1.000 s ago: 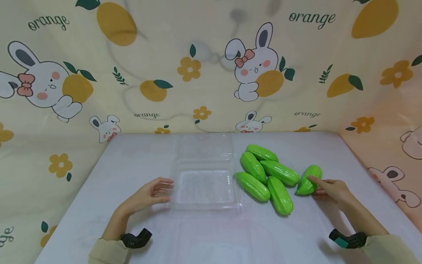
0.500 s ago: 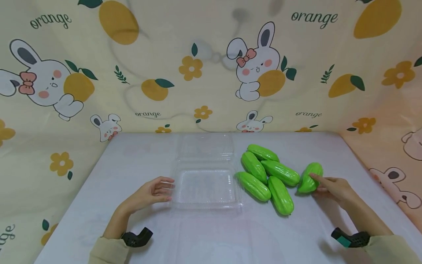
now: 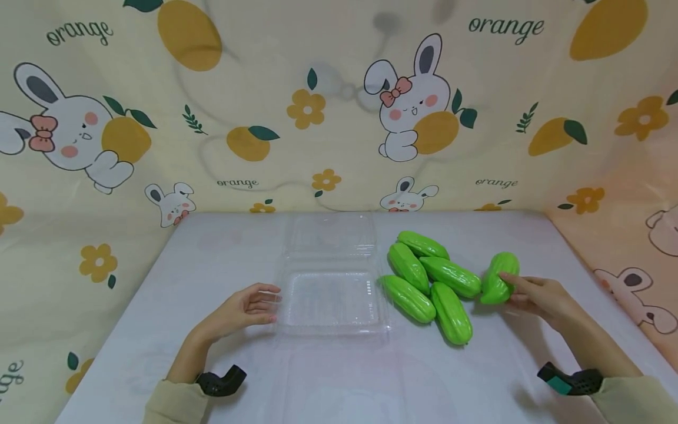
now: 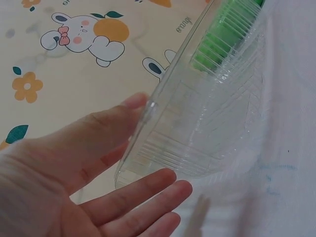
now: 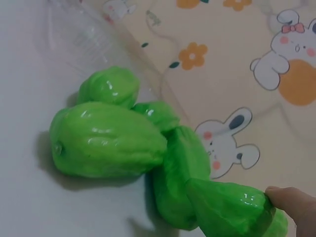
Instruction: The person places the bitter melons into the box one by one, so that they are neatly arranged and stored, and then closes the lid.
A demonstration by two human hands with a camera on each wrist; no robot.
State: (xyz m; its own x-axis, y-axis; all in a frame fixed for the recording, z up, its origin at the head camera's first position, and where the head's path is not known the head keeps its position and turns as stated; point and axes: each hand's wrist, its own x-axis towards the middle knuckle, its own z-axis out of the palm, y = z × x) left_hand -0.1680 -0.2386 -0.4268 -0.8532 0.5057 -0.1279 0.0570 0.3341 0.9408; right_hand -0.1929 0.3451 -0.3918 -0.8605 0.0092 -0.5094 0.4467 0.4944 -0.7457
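At the left rim of a clear hinged plastic box [image 3: 332, 301], my left hand [image 3: 238, 309] has its fingers extended and relaxed. The left wrist view shows its fingertips [image 4: 170, 177] right beside the box's side wall. My right hand [image 3: 545, 297] pinches a glossy green, ridged papaya-shaped fruit [image 3: 498, 280] between thumb and fingers, holding it tilted with its pointed end toward the table. Part of that fruit is hidden by the fingers. Several similar green fruits [image 3: 452, 277] lie in a cluster between the box and the right hand.
The box's lid [image 3: 331, 235] lies folded open behind its base. A white table [image 3: 222, 247] carries everything, with a printed rabbit-and-orange cloth [image 3: 339, 106] rising along its back and right sides. Dark camera mounts [image 3: 221, 381] sit on both wrists.
The right hand has turned the held fruit more upright and moved it slightly farther from me. The left hand, the box and the other fruits have stayed in place.
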